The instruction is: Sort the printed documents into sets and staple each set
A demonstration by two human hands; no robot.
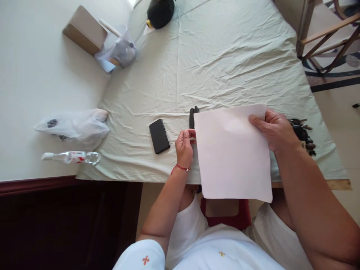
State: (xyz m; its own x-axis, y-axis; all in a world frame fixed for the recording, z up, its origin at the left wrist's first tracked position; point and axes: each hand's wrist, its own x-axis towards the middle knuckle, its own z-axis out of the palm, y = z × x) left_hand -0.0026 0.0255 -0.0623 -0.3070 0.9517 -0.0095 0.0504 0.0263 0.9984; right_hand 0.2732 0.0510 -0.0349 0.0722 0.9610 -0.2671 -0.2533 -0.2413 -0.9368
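A blank white sheet of paper [233, 157] is held up over the table's front edge, its lower part above my lap. Gripping its upper right corner is my right hand [277, 129], thumb on the front face and fingers behind. My left hand [185, 150], with a red string bracelet at the wrist, is at the sheet's left edge. Its fingers reach out towards the paper and their tips are partly hidden behind it; the thumb stays off the front face. Behind the sheet's upper left corner, a black object [192, 117] shows only in part.
A black phone [159, 136] lies left of my left hand on the pale green tablecloth [225, 71]. Keys [305, 135] lie beyond my right wrist. Along the wall are a plastic bottle [73, 157], a white bag [81, 127], a cardboard box [84, 30] and a dark round object [161, 14].
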